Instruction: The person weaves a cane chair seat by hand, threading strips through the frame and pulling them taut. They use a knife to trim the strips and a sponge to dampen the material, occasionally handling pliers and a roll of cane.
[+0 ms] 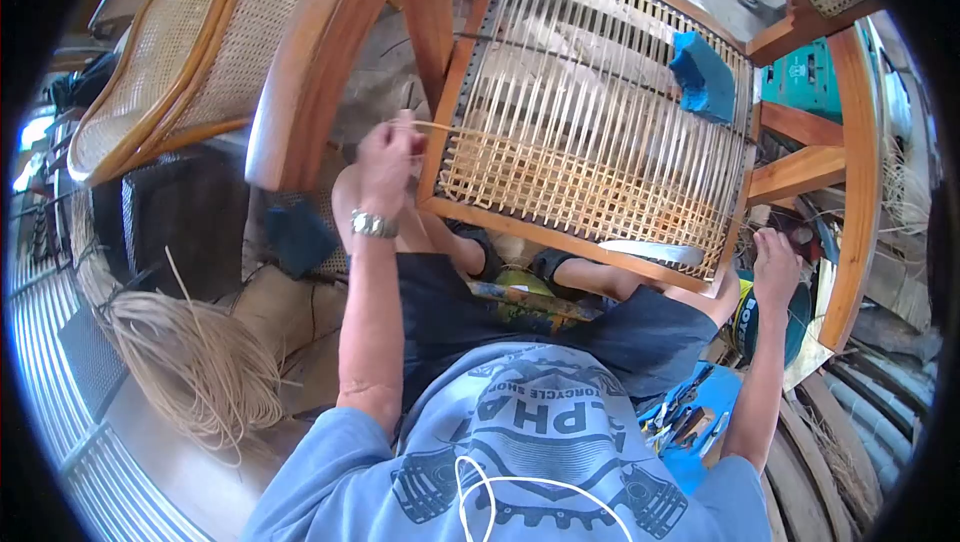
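Note:
A wooden chair frame (590,250) lies across my knees, its opening strung with pale cane strands and partly woven near my body. At its left side, my left hand (385,162) is closed on a thin cane strand (440,127) that runs out over the frame's edge. My right hand (776,270) is beside the frame's lower right corner, fingers loosely bent, with nothing visible in them. A pale, smooth, pointed tool (652,252) rests on the woven part near the front rail. A blue foam-like piece (703,77) sits on the strands at upper right.
A bundle of loose cane (195,362) hangs at left, near finished cane panels (150,72). Chair legs (860,182) rise at right. Below my right hand are a dark tub (797,322) and a blue tray of tools (690,417). A green crate (803,82) stands behind.

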Motion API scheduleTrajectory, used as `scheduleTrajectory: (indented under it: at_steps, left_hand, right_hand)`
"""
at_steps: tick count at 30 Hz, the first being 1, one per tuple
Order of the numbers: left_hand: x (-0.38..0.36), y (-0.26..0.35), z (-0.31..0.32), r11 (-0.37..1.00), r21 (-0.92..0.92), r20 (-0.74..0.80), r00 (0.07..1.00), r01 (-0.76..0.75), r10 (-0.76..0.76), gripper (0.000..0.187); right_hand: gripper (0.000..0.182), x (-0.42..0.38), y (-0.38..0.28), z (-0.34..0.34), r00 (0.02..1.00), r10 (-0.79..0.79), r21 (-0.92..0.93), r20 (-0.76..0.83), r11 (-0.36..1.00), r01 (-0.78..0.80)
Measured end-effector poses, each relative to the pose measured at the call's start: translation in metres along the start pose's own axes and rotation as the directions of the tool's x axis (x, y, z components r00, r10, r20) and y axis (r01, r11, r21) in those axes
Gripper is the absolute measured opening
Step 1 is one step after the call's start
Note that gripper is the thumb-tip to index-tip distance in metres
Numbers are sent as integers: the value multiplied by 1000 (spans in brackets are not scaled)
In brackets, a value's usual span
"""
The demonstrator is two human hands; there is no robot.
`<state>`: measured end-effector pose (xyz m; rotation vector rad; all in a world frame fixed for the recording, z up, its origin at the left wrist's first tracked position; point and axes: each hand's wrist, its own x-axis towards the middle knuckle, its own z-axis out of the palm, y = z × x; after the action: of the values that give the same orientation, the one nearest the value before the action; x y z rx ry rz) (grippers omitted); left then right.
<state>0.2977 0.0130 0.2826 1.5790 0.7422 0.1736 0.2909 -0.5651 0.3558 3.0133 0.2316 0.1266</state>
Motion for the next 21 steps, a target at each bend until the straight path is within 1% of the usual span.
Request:
scheduleTrajectory:
  at_steps: [1, 3, 4, 5, 6, 7, 8, 9, 10, 11, 12, 13, 14, 15, 16, 17, 18, 19, 20, 21]
  left_hand:
    - [6, 6, -8, 997, 72, 5, 1000, 16, -17, 34]
    - [27, 15, -20, 987, 96, -49, 989, -132, 137, 38]
    - [43, 17, -29, 992, 109, -44, 996, -69, 74, 35]
    - [53, 23, -23, 992, 104, -37, 997, -70, 74, 35]
    - [64, 33, -17, 991, 11, -40, 990, -133, 133, 33]
    - [75, 40, -8, 978, -82, -46, 981, -193, 190, 31]
    - [104, 30, -14, 949, 139, 81, 958, -284, 275, 31]
    - [120, 32, -10, 950, 131, 89, 958, -284, 274, 31]
    - [132, 35, -2, 923, 118, 188, 921, -367, 342, 30]
    - [142, 34, 13, 891, 79, 301, 863, -447, 406, 30]
    - [162, 27, 13, 861, 238, 340, 869, -449, 359, 34]
    - [202, 1, 10, 813, 219, 431, 801, -540, 416, 32]
    - [178, 26, 18, 925, 59, 539, 792, -375, 287, 32]
    - [183, 24, 16, 864, 118, 559, 752, -489, 349, 31]
    - [188, 21, 13, 784, 174, 575, 707, -596, 410, 30]
    - [192, 19, 9, 689, 224, 589, 659, -690, 468, 29]
    - [182, 23, 11, 801, 191, 537, 744, -568, 399, 28]
    - [179, 19, 11, 799, 173, 551, 729, -575, 406, 28]
    - [179, 14, 10, 784, 190, 534, 733, -591, 422, 28]
    - [182, 10, 10, 770, 206, 512, 737, -604, 441, 27]
  right_hand:
    - [16, -6, 9, 5, 996, 88, 25, 33, 996, -89]
    - [18, -22, 28, 12, 993, 108, -20, 47, 994, -107]
    - [18, -30, 34, 13, 986, 153, 31, 60, 987, -155]
    - [18, -35, 37, 12, 978, 193, 84, 73, 976, -199]
    - [22, -37, 33, 6, 975, 217, 175, 51, 959, -223]
    - [22, -39, 27, 2, 973, 224, 169, 49, 958, -229]
    - [24, -41, 18, -4, 950, 296, 179, 96, 934, -309]
    - [26, -43, 14, -8, 920, 365, 185, 141, 903, -387]
    - [27, -48, 16, 1, 947, 316, 294, 56, 901, -319]
    - [26, -47, 5, -2, 936, 345, 292, 66, 891, -348]
    - [27, -48, -4, -3, 935, 355, 241, 4, 907, -345]
    - [28, -47, -11, -6, 922, 388, 224, 8, 898, -380]
    - [27, -46, -22, -10, 922, 384, 260, -46, 896, -360]
    - [25, -46, -28, -13, 933, 352, 256, -80, 911, -322]
    - [24, -46, -35, -16, 923, 381, 350, -49, 872, -341]
    - [25, -42, -44, -19, 940, 326, 403, -98, 877, -262]
    - [26, -38, -54, -22, 952, 283, 407, -115, 888, -215]
    - [26, -36, -62, -21, 966, 251, 446, -61, 873, -199]
    - [27, -33, -67, -20, 977, 213, 485, -6, 855, -183]
    - [27, -27, -72, -17, 974, 225, 475, -13, 859, -192]
